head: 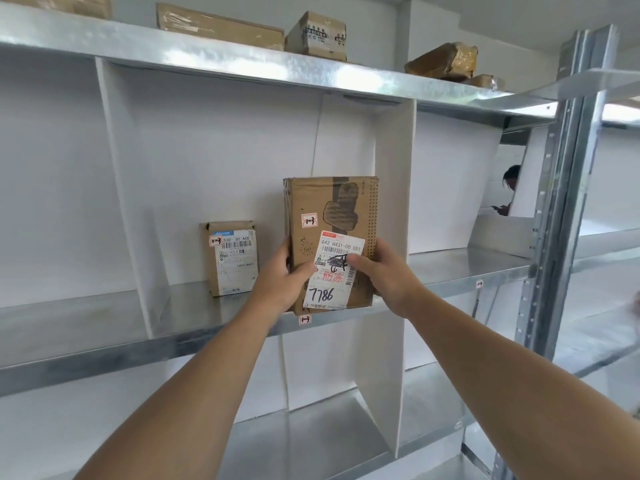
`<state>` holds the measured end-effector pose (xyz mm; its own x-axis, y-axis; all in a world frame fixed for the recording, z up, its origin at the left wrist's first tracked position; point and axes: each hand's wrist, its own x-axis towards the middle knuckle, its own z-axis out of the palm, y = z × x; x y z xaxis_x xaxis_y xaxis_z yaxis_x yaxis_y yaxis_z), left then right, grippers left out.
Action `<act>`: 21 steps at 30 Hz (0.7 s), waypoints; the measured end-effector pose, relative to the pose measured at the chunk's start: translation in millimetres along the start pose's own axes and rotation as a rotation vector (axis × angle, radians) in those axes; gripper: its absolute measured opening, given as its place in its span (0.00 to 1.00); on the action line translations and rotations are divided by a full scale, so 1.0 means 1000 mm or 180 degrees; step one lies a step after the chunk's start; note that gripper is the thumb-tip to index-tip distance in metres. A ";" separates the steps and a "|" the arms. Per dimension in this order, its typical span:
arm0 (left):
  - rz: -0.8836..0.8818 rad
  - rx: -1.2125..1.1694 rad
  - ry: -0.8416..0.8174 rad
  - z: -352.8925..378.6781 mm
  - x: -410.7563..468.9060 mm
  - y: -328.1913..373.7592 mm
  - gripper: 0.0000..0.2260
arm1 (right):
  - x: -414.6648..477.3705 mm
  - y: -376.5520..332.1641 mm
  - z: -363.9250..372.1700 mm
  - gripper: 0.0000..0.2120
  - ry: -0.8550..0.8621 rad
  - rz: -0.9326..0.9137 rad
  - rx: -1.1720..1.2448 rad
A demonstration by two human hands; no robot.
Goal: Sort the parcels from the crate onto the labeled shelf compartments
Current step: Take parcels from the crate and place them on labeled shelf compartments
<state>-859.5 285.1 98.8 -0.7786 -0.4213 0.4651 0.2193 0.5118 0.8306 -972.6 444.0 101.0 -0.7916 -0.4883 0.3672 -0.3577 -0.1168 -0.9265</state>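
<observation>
Shelving [104, 337] galvanized steel, white dividers [128, 188], white wall [225, 143] behind. Middle compartment: small parcel [232, 258] upright at left, tall parcel [329, 209] upright on front edge, gripped at both sides by left hand [277, 282] and right hand [388, 271], thumbs on label [325, 296].

Held box [332, 216] label: "642 H431-00 051", "7786".

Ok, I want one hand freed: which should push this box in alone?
Probably left: the left hand grips the box on its open side, apart from the small parcel; the right hand sits close beside the divider.
</observation>
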 end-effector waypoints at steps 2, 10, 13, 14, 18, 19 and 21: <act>-0.0057 0.0087 0.0078 0.003 0.005 -0.003 0.22 | 0.009 0.006 -0.003 0.14 -0.0031 0.0039 -0.0011; -0.0242 0.0405 0.0380 0.018 0.021 -0.008 0.17 | 0.045 0.022 -0.008 0.12 -0.0104 0.0099 0.0105; -0.0272 0.0506 0.0452 0.023 0.027 -0.012 0.16 | 0.055 0.029 -0.010 0.12 -0.0177 0.0144 0.0245; -0.0283 0.0555 0.0469 0.024 0.029 -0.013 0.16 | 0.059 0.031 -0.010 0.11 -0.0188 0.0153 0.0270; -0.0339 0.0697 0.0507 0.027 0.040 -0.016 0.16 | 0.072 0.036 -0.008 0.12 -0.0189 0.0166 0.0262; -0.0339 0.0705 0.0527 0.028 0.042 -0.017 0.16 | 0.075 0.037 -0.007 0.12 -0.0184 0.0174 0.0257; -0.0315 0.0705 0.0600 0.029 0.047 -0.021 0.15 | 0.080 0.038 -0.006 0.11 -0.0178 0.0201 0.0270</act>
<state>-917.5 276.6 94.7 -0.6623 -0.5982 0.4512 -0.0019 0.6035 0.7974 -1053.1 405.8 95.8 -0.7815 -0.5443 0.3051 -0.2631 -0.1560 -0.9521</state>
